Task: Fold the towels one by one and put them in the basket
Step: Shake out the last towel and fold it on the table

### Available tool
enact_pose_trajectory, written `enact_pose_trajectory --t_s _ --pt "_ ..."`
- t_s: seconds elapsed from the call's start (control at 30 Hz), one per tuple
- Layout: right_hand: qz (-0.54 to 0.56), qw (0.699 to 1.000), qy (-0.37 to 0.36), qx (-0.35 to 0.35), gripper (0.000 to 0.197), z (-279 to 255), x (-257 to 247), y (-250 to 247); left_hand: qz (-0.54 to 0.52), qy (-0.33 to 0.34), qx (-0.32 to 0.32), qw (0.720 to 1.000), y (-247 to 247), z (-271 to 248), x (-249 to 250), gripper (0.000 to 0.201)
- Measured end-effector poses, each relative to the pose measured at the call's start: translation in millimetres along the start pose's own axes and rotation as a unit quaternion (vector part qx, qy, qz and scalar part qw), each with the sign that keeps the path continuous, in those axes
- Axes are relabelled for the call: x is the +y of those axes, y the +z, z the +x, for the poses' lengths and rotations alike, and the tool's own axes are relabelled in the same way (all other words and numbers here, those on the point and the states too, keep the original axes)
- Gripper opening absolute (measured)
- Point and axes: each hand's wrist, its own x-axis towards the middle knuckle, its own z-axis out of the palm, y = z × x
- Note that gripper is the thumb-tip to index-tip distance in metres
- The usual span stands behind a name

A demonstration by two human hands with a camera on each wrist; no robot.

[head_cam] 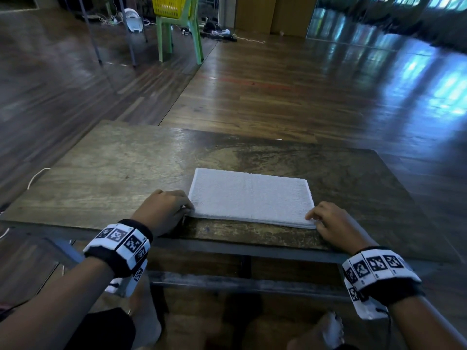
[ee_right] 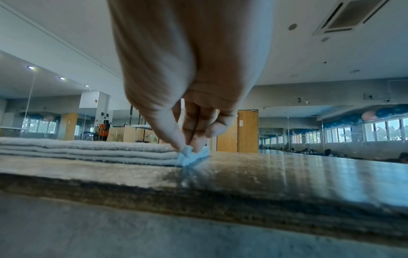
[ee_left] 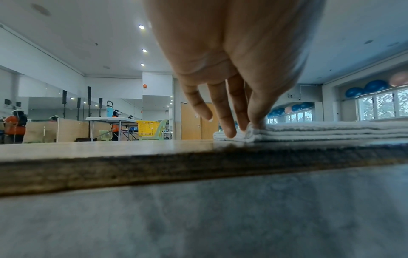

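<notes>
A white towel [head_cam: 250, 197] lies folded in flat layers on the wooden table [head_cam: 121, 170], close to its near edge. My left hand [head_cam: 165, 210] pinches the towel's near left corner [ee_left: 249, 132] between thumb and fingers. My right hand [head_cam: 333, 223] pinches the near right corner [ee_right: 187, 154], lifting a small tip of cloth. Seen edge-on in both wrist views, the towel [ee_left: 331, 131] [ee_right: 88, 150] shows several stacked layers. A yellow basket [head_cam: 168, 6] sits on a green plastic chair [head_cam: 182, 34] far across the floor; the same basket [ee_left: 147, 128] shows small in the left wrist view.
The table's metal frame [head_cam: 227, 248] runs under its near edge. A white cord [head_cam: 35, 176] hangs off the table's left side. Beyond lies a wooden floor [head_cam: 303, 84], with another table's legs [head_cam: 93, 36] and cables at the back left. People stand at distant tables [ee_left: 15, 125].
</notes>
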Motion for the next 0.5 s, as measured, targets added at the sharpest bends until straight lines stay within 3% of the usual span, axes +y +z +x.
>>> enact_pose_trajectory --t_s 0.27,0.43,0.5 --pt "0.031 0.999 -0.004 0.036 0.019 -2.6 -4.7 -10.4 0.030 -0.006 0.055 0.998 -3.4 -2.4 -1.0 0.014" --pt "-0.035 0.998 0.009 -0.052 0.024 -5.2 -8.4 -17.3 0.010 -0.011 0.011 1.000 -1.8 -7.2 2.3 0.019" --pt "-0.029 0.998 0.014 -0.048 0.025 0.5 -11.6 -21.2 0.003 -0.027 0.007 1.000 -2.8 -8.1 4.4 0.021"
